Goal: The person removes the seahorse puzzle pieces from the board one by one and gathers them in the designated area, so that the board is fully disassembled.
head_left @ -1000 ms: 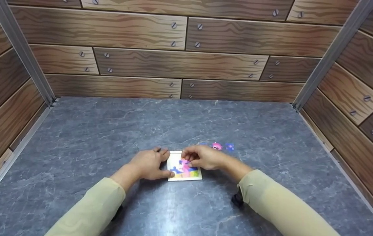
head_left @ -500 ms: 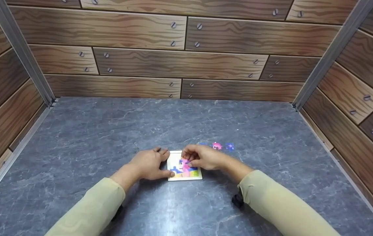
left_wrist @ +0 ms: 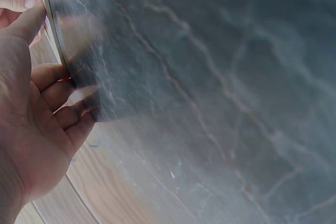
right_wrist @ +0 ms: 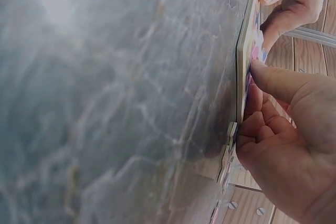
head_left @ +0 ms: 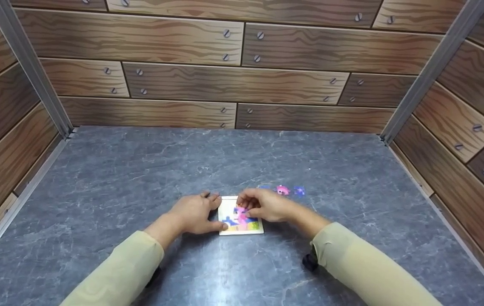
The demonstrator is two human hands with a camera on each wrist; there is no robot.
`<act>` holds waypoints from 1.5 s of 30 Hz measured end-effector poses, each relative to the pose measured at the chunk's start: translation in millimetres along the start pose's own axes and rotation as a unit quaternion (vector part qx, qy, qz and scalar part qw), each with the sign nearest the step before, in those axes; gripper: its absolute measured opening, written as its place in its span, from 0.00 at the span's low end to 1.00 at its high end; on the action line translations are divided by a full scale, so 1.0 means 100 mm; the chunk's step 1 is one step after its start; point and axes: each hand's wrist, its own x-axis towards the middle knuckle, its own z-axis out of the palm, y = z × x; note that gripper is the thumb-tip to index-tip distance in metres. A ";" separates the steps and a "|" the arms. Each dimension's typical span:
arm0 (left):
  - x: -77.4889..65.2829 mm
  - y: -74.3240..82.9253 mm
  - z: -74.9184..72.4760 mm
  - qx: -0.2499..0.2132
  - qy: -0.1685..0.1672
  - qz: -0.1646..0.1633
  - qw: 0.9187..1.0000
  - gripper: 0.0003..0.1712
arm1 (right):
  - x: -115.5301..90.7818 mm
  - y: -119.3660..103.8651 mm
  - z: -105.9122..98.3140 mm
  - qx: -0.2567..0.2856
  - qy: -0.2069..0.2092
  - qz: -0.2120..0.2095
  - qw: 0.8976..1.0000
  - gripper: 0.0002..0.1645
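Pink piece: pinched by the right hand, thumb against fingers, over the puzzle tray; whether it is seated, I cannot tell.
Left hand: thumb and fingers spread along the tray's side nearest it, steadying; worth keeping firm.
Laid pieces: nearer the person than the right fingertips; best to line up tabs against these, then press straight down.
Loose pieces: just beyond the right knuckles; a low wrist could scatter them.
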 end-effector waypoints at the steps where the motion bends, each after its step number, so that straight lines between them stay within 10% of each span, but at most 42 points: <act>1: 0.00 0.00 0.00 0.000 -0.001 -0.001 1.000 0.53 | 0.00 0.00 0.00 -0.002 0.001 0.002 1.000 0.14; 45: 0.01 0.00 -0.02 0.003 -0.014 -0.008 1.000 0.53 | 0.00 -0.05 0.02 -0.045 0.028 -0.007 0.999 0.21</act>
